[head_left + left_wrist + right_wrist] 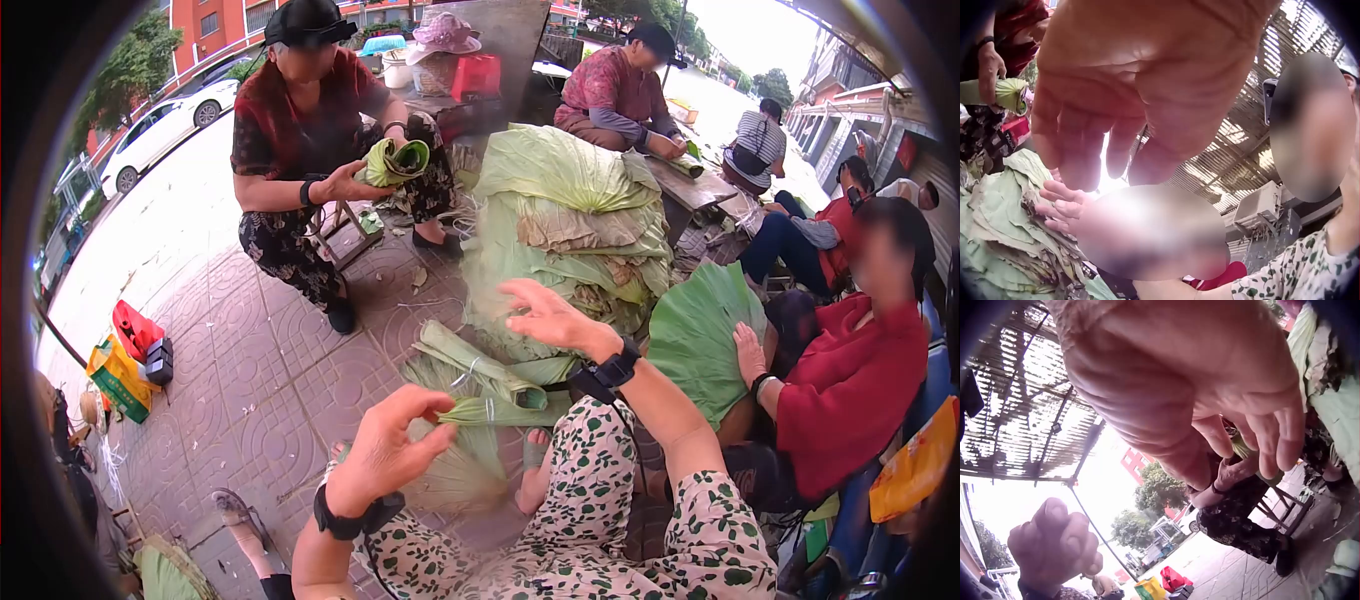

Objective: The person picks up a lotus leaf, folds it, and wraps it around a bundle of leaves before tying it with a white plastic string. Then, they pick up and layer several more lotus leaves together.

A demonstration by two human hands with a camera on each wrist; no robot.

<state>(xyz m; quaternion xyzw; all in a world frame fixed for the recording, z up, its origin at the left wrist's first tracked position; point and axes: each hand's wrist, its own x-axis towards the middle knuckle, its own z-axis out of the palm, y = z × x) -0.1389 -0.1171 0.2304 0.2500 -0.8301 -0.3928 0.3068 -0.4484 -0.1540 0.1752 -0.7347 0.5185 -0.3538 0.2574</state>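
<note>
My left hand (395, 445) hovers with loosely curled fingers just left of the tied, folded lotus-leaf bundles (480, 375) on the pavement. In the left wrist view this hand (1116, 94) holds nothing. My right hand (545, 315) is raised with spread fingers over the near edge of a tall pile of lotus leaves (570, 220). The right wrist view shows this hand (1210, 394) empty too, fingers bent and relaxed. A fanned dry leaf (465, 470) lies under the bundles, by my foot.
A seated person opposite holds a rolled leaf (395, 160) beside a small stool (340, 235). At my right another person presses a big green leaf (700, 335). Red and yellow bags (125, 360) sit on the paving at left. More people work behind the pile.
</note>
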